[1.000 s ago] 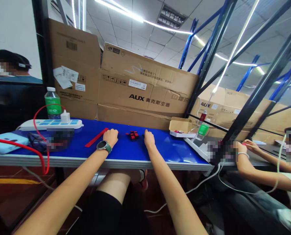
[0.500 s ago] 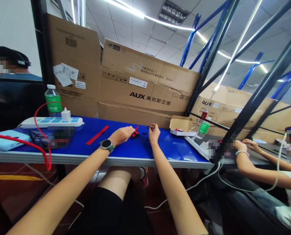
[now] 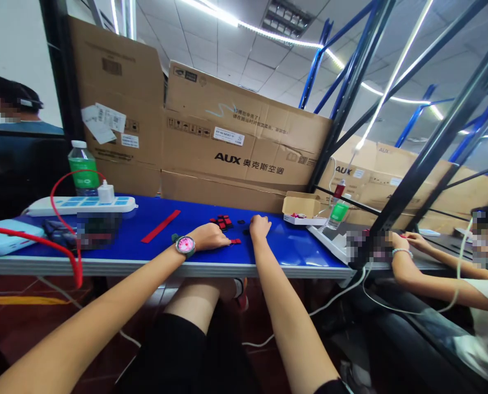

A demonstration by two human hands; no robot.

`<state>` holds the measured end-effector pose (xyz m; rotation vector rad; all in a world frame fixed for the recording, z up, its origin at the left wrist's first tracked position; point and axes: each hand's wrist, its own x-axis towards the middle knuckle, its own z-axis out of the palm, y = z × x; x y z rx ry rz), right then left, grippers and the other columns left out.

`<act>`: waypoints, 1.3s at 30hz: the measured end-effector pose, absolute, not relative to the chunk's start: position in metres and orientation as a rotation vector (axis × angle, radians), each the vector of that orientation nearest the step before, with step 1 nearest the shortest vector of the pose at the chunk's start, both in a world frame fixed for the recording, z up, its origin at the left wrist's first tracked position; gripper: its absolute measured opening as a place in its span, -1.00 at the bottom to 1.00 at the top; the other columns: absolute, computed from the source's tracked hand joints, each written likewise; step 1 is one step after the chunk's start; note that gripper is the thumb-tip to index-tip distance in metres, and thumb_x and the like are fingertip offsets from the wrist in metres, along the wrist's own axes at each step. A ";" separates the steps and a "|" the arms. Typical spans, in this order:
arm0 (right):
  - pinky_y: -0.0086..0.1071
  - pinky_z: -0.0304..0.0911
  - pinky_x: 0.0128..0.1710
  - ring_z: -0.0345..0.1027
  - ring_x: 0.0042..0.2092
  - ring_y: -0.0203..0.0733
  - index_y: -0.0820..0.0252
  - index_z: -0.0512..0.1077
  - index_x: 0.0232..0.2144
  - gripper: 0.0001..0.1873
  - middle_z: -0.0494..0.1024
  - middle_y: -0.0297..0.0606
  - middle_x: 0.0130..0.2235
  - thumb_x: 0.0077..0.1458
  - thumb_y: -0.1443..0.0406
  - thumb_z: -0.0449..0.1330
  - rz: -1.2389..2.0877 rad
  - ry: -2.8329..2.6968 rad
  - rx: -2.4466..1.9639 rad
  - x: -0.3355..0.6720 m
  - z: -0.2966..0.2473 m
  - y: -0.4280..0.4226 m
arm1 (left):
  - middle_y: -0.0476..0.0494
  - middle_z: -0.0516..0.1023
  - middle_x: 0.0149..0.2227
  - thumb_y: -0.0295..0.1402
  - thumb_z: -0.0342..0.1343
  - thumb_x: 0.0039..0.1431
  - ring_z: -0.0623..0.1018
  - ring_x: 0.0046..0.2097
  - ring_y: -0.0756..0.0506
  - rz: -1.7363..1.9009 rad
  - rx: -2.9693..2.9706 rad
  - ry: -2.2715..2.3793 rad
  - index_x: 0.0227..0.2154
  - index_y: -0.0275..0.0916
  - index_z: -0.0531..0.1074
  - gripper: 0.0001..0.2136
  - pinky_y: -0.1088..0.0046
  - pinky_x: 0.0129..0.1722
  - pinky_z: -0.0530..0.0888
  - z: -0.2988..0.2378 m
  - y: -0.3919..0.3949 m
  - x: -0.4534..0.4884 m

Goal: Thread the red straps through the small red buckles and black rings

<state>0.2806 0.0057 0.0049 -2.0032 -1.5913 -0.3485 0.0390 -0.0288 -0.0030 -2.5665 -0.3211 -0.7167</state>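
Below the AUX-printed carton (image 3: 252, 148) at upper centre, the left hand (image 3: 209, 237) pinches a small red piece (image 3: 236, 241) near the front table edge (image 3: 301, 271), the right hand (image 3: 260, 226) curled, its hold unclear

At the left of the frame, a white power strip (image 3: 50, 206) lies on the table (image 3: 309, 256), a white plug (image 3: 106, 193) upright in it and a green-labelled bottle (image 3: 83, 171) just behind. A red cable (image 3: 42, 238) crosses a light blue case (image 3: 5, 241) at the far left. Printed cardboard (image 3: 190, 156) spans the upper middle, with paper labels (image 3: 104, 123) stuck on its left part. Right of centre, a second bottle (image 3: 339, 212) stands near a black post (image 3: 385, 232); a seated person (image 3: 484, 306) fills the right edge. Lights (image 3: 282, 40) run along the ceiling (image 3: 223, 52).
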 end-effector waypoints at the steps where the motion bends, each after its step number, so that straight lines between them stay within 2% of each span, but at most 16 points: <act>1: -0.10 0.16 0.04 0.35 0.06 0.10 0.24 0.59 -0.24 -0.71 0.61 0.03 -0.22 0.19 0.45 0.06 -0.362 -1.604 -2.024 0.277 0.005 0.004 | -0.09 0.52 -0.56 -0.28 -0.02 0.38 0.46 -0.51 -0.04 -0.687 -2.571 -0.307 -0.31 -0.15 0.55 -0.76 0.47 -0.43 0.33 -0.002 -0.030 0.039; 4: -0.04 0.11 0.08 0.26 0.14 0.13 0.28 0.55 -0.12 -0.67 0.57 0.12 -0.07 0.29 0.33 0.00 -0.438 -1.697 -2.010 0.267 0.006 0.000 | -0.14 0.57 -0.49 -0.21 -0.06 0.40 0.50 -0.46 -0.07 -0.647 -2.610 -0.264 -0.17 -0.13 0.57 -0.72 0.43 -0.38 0.35 0.002 -0.035 0.041; 6: -0.05 0.11 0.09 0.23 0.17 0.10 0.21 0.51 0.00 -0.62 0.52 0.08 0.04 0.35 0.24 -0.03 -0.445 -1.849 -1.948 0.260 0.007 -0.001 | -0.18 0.60 -0.41 -0.21 -0.05 0.39 0.53 -0.37 -0.10 -0.648 -2.642 -0.290 -0.05 -0.13 0.55 -0.70 0.39 -0.30 0.38 0.007 -0.039 0.042; 8: -0.05 0.11 0.09 0.26 0.15 0.08 0.14 0.49 0.04 -0.62 0.51 0.03 0.06 0.35 0.18 -0.02 -0.399 -1.992 -1.941 0.254 0.008 -0.002 | -0.22 0.62 -0.30 -0.22 -0.01 0.37 0.54 -0.25 -0.13 -0.655 -2.674 -0.346 0.01 -0.13 0.54 -0.70 0.35 -0.20 0.40 0.012 -0.043 0.040; 10: -0.02 0.10 0.10 0.31 0.12 0.08 0.16 0.51 0.00 -0.64 0.54 0.04 0.02 0.33 0.17 0.03 -0.392 -2.055 -1.985 0.249 0.008 -0.001 | -0.22 0.62 -0.17 -0.26 0.01 0.35 0.53 -0.13 -0.15 -0.725 -2.702 -0.432 -0.04 -0.14 0.56 -0.73 0.32 -0.11 0.38 0.018 -0.045 0.035; 12: -0.01 0.09 0.11 0.35 0.08 0.08 0.22 0.53 -0.06 -0.69 0.57 0.07 -0.05 0.32 0.23 0.06 -0.455 -2.070 -2.003 0.246 0.007 0.000 | -0.18 0.62 -0.10 -0.33 0.00 0.33 0.51 -0.08 -0.14 -0.835 -2.716 -0.536 -0.18 -0.16 0.59 -0.76 0.30 -0.05 0.36 0.022 -0.045 0.026; 16: -0.05 0.16 0.07 0.44 0.00 0.07 0.35 0.52 -0.12 -0.70 0.60 0.15 -0.16 0.28 0.46 0.00 -0.545 -2.116 -1.938 0.242 0.007 -0.001 | -0.15 0.60 -0.30 -0.36 0.02 0.28 0.50 -0.21 -0.13 -0.913 -2.660 -0.783 -0.46 -0.20 0.56 -0.74 0.31 -0.10 0.36 0.023 -0.035 0.005; 19: -0.18 0.24 -0.01 0.48 -0.06 0.04 0.39 0.47 -0.06 -0.66 0.59 0.18 -0.16 0.25 0.52 -0.04 -0.517 -2.072 -1.826 0.240 0.012 -0.005 | -0.17 0.57 -0.33 -0.35 -0.02 0.30 0.51 -0.23 -0.15 -1.034 -2.552 -0.980 -0.41 -0.20 0.55 -0.74 0.31 -0.12 0.40 0.018 -0.023 -0.004; 21: -0.30 0.27 -0.05 0.49 -0.08 -0.05 0.30 0.41 0.04 -0.63 0.59 0.09 -0.11 0.26 0.51 -0.04 -0.435 -2.012 -1.651 0.238 0.016 -0.007 | -0.18 0.58 -0.25 -0.33 -0.01 0.32 0.53 -0.19 -0.16 -1.141 -2.544 -1.023 -0.25 -0.20 0.55 -0.78 0.31 -0.09 0.42 0.015 -0.017 -0.005; 23: -0.39 0.29 -0.09 0.50 -0.13 -0.14 0.19 0.32 0.12 -0.62 0.60 -0.08 -0.12 0.30 0.44 -0.05 -0.271 -1.969 -1.402 0.233 0.018 -0.009 | -0.17 0.58 -0.15 -0.30 0.06 0.30 0.55 -0.14 -0.16 -1.217 -2.605 -0.977 -0.03 -0.18 0.49 -0.76 0.31 -0.07 0.45 0.014 -0.015 -0.004; 26: -0.44 0.31 -0.19 0.49 -0.29 -0.21 0.14 0.26 0.10 -0.68 0.57 -0.32 -0.32 0.35 0.27 -0.07 0.013 -1.946 -1.079 0.222 0.016 -0.010 | -0.20 0.55 -0.05 -0.26 0.18 0.25 0.55 -0.08 -0.16 -1.257 -2.681 -0.842 0.15 -0.17 0.37 -0.58 0.30 -0.03 0.47 0.015 -0.018 0.000; 28: -0.45 0.30 -0.25 0.44 -0.38 -0.23 0.14 0.26 0.05 -0.70 0.51 -0.40 -0.42 0.34 0.21 -0.05 0.131 -1.937 -0.956 0.215 0.012 -0.012 | -0.21 0.55 -0.06 -0.25 0.21 0.23 0.55 -0.09 -0.16 -1.255 -2.689 -0.784 0.12 -0.19 0.39 -0.59 0.29 -0.03 0.47 0.015 -0.021 0.003; 33: -0.46 0.28 -0.35 0.37 -0.49 -0.24 0.12 0.19 0.06 -0.71 0.42 -0.49 -0.53 0.35 0.19 -0.06 0.293 -1.962 -0.873 0.207 0.007 -0.014 | -0.18 0.56 -0.17 -0.31 0.19 0.24 0.55 -0.16 -0.14 -1.326 -2.685 -0.809 -0.06 -0.21 0.46 -0.77 0.31 -0.08 0.47 0.012 -0.017 0.007; 35: -0.44 0.30 -0.29 0.41 -0.42 -0.23 0.15 0.20 0.07 -0.71 0.48 -0.41 -0.45 0.37 0.20 -0.09 0.238 -1.964 -0.896 0.208 0.009 -0.017 | -0.17 0.54 -0.18 -0.31 0.22 0.20 0.55 -0.19 -0.13 -1.400 -2.664 -0.868 -0.11 -0.22 0.46 -0.78 0.32 -0.11 0.48 0.009 -0.011 0.006; 37: -0.38 0.31 -0.15 0.45 -0.24 -0.19 0.18 0.27 0.03 -0.71 0.55 -0.22 -0.26 0.38 0.22 -0.11 0.065 -1.961 -0.923 0.208 0.013 -0.023 | -0.17 0.53 -0.20 -0.31 0.26 0.16 0.54 -0.22 -0.13 -1.512 -2.548 -1.009 -0.15 -0.23 0.45 -0.77 0.31 -0.14 0.48 0.005 -0.004 0.003; 39: -0.30 0.27 0.00 0.41 -0.07 -0.14 0.19 0.35 -0.01 -0.71 0.53 -0.10 -0.09 0.38 0.21 -0.07 -0.102 -2.066 -0.891 0.207 0.017 -0.030 | -0.17 0.52 -0.20 -0.31 0.27 0.13 0.52 -0.26 -0.12 -1.621 -2.338 -1.223 -0.18 -0.24 0.42 -0.76 0.31 -0.16 0.48 0.001 0.002 -0.003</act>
